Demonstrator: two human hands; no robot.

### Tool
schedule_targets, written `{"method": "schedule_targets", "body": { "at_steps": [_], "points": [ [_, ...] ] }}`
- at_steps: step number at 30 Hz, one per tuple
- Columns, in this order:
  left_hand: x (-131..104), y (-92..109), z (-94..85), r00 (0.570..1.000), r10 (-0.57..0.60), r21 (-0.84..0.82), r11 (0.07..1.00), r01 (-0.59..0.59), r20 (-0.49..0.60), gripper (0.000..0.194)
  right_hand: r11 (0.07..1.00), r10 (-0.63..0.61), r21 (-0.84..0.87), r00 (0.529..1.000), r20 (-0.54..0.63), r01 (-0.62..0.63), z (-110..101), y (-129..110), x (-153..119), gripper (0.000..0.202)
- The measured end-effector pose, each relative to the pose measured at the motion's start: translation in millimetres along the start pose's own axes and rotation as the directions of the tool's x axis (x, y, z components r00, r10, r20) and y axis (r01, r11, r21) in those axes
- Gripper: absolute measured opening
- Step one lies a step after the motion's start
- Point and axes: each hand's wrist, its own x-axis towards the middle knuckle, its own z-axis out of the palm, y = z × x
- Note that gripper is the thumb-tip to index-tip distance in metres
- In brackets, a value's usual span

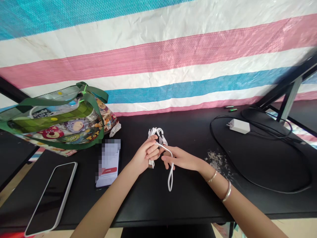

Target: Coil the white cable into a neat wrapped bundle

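Both forearms are bare, the right wrist wearing 2 slim bangles (226, 191) and no sleeves.

A woven plastic sheet (158, 56) striped in blue, white and pink hangs as the back wall, creased and lit by soft, even daylight. In front of it stands a matte black worktop (153, 201), with a second black surface (15, 152) set just beside it at the left and a strip of pale floor (10, 188) showing in the gap below. At the right, a black metal frame (292, 89) with slanted bars rises from the worktop's far corner, blurred at its upper end.
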Motion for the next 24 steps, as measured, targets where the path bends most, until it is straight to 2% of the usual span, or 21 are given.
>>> {"method": "schedule_targets", "body": {
  "at_steps": [24],
  "points": [
    [2.4,-1.4,-0.5,0.999,0.013,0.07,0.998,-0.01,-0.043,0.012,0.988,-0.028,-0.156,0.996,-0.09,0.013,5.3,5.3,0.8,0.015]
  ]
}}
